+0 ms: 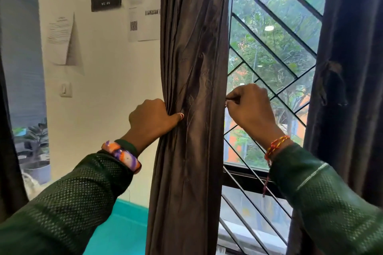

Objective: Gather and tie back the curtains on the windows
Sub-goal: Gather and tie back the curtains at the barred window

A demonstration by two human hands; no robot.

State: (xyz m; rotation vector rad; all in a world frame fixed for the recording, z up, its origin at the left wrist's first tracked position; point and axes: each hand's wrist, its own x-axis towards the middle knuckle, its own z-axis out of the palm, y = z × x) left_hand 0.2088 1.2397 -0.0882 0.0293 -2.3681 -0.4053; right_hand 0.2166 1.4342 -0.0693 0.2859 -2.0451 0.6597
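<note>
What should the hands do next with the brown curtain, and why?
Probably draw the right hand leftward, pulling the curtain's window-side edge toward the left hand. The left hand already grips the wall-side folds, but the bunch looks loose and no tie wraps it yet.

2 curtains [192, 68] [350, 89], 2 hands [152, 117] [249, 107]

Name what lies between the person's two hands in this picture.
The gathered brown satin curtain hangs between them in the head view: the left hand grips its left edge, and the right hand pinches at its right edge by the window grille.
</note>
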